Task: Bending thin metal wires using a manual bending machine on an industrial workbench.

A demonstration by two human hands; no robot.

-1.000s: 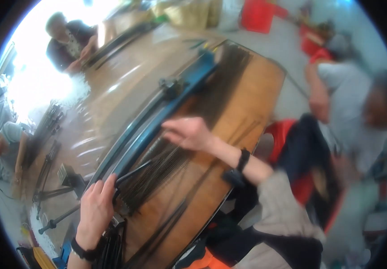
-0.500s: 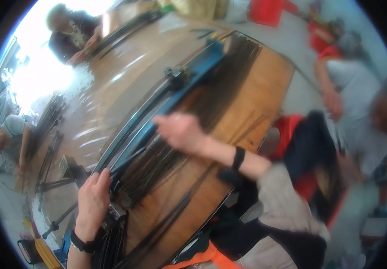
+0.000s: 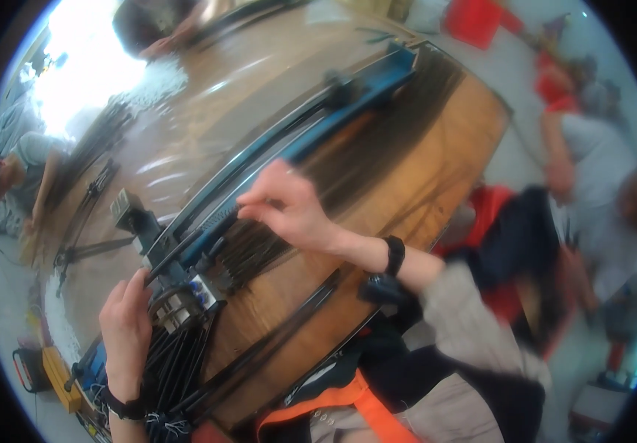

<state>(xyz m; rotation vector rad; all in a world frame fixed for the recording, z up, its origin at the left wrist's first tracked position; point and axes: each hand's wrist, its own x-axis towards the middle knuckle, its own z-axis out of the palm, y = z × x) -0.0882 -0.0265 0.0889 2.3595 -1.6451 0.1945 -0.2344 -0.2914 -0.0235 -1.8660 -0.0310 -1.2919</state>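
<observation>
A long blue rail frame (image 3: 318, 125) runs diagonally across a wooden table (image 3: 436, 170). Many thin black strands (image 3: 377, 148) lie stretched beside it. My right hand (image 3: 289, 210) reaches over the strands near the rail, its fingertips pinching a few of them at about (image 3: 248, 203). My left hand (image 3: 126, 325) rests against a clamp block (image 3: 185, 295) with small blue parts at the rail's near end, pressing on the gathered black bundle (image 3: 178, 362) that hangs below. A dark band sits on each wrist.
A grey metal block (image 3: 128, 210) stands at the rail's left. Other people work around: one seated at right (image 3: 599, 192), one at far left (image 3: 15, 173), one at the top (image 3: 163, 26). A red bin (image 3: 473, 18) and a yellow tool (image 3: 56, 376) lie nearby.
The view has shifted. My right hand has slid along the strands toward the clamp end, and my left hand stays at the clamp.
</observation>
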